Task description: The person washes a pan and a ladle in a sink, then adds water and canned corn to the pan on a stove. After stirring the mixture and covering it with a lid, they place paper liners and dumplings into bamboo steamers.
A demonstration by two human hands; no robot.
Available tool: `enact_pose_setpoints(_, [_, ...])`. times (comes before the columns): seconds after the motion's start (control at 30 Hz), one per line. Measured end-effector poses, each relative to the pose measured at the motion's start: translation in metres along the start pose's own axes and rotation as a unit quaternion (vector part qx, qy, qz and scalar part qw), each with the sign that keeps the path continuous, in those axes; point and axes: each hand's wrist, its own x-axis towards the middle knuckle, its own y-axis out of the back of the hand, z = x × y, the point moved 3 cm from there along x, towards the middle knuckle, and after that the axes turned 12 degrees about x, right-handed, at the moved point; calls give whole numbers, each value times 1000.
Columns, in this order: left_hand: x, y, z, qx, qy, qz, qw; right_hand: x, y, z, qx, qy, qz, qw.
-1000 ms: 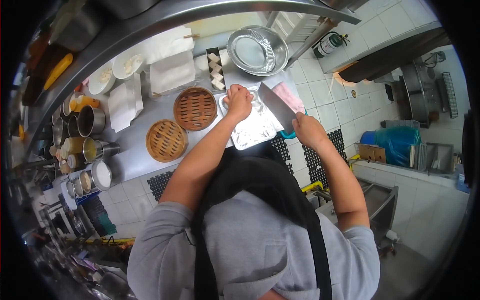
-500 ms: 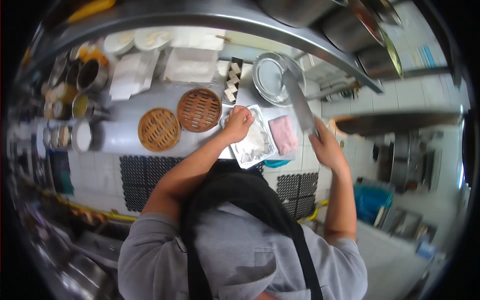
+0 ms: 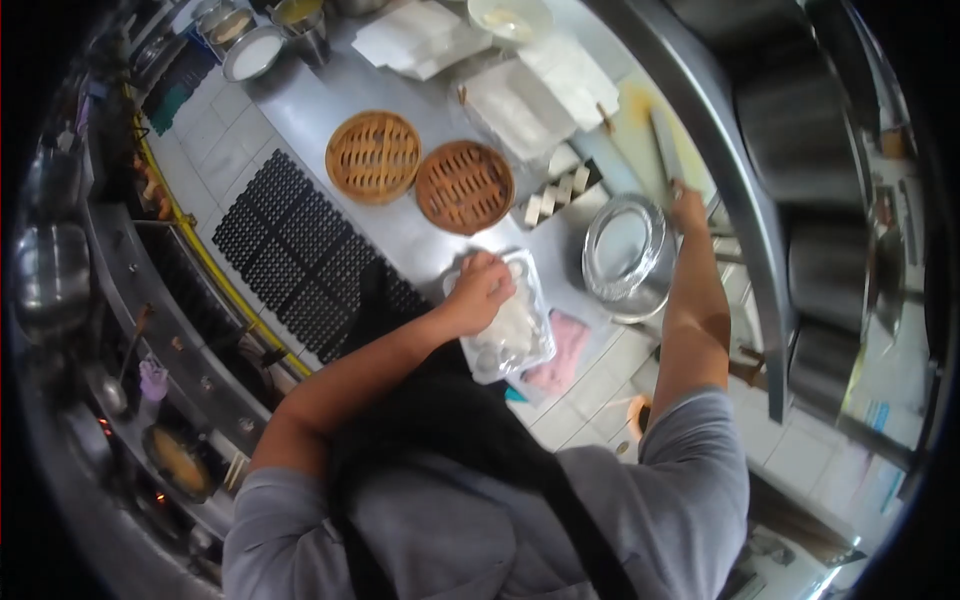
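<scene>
My left hand (image 3: 480, 293) is closed, fingers curled down at the upper left of a white tray (image 3: 546, 335). Clear plastic and something white lie inside that tray; what the fingers pinch, if anything, is hidden. At the far right of the counter, my right hand (image 3: 688, 208) grips the handle of a large knife (image 3: 664, 142). The blade points away from me over a pale yellowish board (image 3: 634, 102). Beside my right forearm is a stack of silver round plates (image 3: 590, 250). A pink folded cloth (image 3: 560, 352) lies beside the white tray.
Two round bamboo steamer baskets (image 3: 375, 157) sit left of a narrow dark tray holding white blocks (image 3: 557, 194). White paper sheets (image 3: 515, 105) cover the back. A metal shelf edge (image 3: 735, 180) runs close along my right. Behind on the left are a stove and a pan (image 3: 178, 462).
My right hand has carried the knife from beside the counter to over the board at the back. My left hand stays at the tray. My view has turned.
</scene>
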Motion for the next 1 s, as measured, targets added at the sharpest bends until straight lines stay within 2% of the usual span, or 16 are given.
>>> enact_pose_setpoints(0.03, [0, -1, 0, -20, 14, 3, 1000, 6, -13, 5, 71, 65, 192, 977])
enact_pose_setpoints(0.1, [-2, 1, 4, -26, 24, -4, 999, -44, 1, -43, 223, 162, 173, 946])
enact_pose_setpoints(0.17, [-2, 5, 9, -20, 21, -17, 999, -156, 1, -109, 406, 120, -85, 902])
enact_pose_setpoints(0.2, [-5, 10, 9, -16, 30, -19, 999, -226, -14, -135, 344, 123, -91, 927])
enact_pose_setpoints(0.23, [-8, 15, 11, -17, 21, -29, 999, -286, -12, -170, 321, 57, -277, 904])
enact_pose_setpoints(0.27, [-9, 19, 11, -11, 12, -39, 999, -317, -49, -165, 281, 193, -264, 902])
enact_pose_setpoints(0.33, [-14, 26, 11, -41, -23, -69, 997, -363, -94, -146, 206, 262, -182, 925])
enact_pose_setpoints(0.47, [14, 42, 5, 13, -42, -234, 971, -400, -110, -124, 142, 164, -153, 964])
enact_pose_setpoints(0.5, [35, 36, 9, 80, -86, -236, 965, -406, -110, -124, 162, 164, -117, 966])
enact_pose_setpoints(0.57, [71, 17, 50, 178, -310, -156, 921, -419, -109, -127, 175, 159, -66, 969])
enact_pose_setpoints(0.6, [89, 0, 48, 173, -325, -164, 915, -421, -110, -129, 176, 146, -54, 972])
enact_pose_setpoints(0.67, [104, -45, 27, 329, -393, -334, 791, -432, -119, -134, 215, 112, -32, 970])
enact_pose_setpoints(0.7, [105, -46, 30, 322, -407, -340, 784, -439, -128, -133, 203, 111, 15, 973])
enact_pose_setpoints(0.8, [115, -43, 28, 298, -379, -347, 805, -513, -139, -152, 169, 147, 120, 967])
enact_pose_setpoints(0.87, [123, -38, 17, 265, -336, -323, 844, -573, -156, -176, 186, 214, 73, 956])
enact_pose_setpoints(1.0, [132, -38, 30, 246, -302, -362, 847, -616, -204, -194, 238, 100, 41, 965])
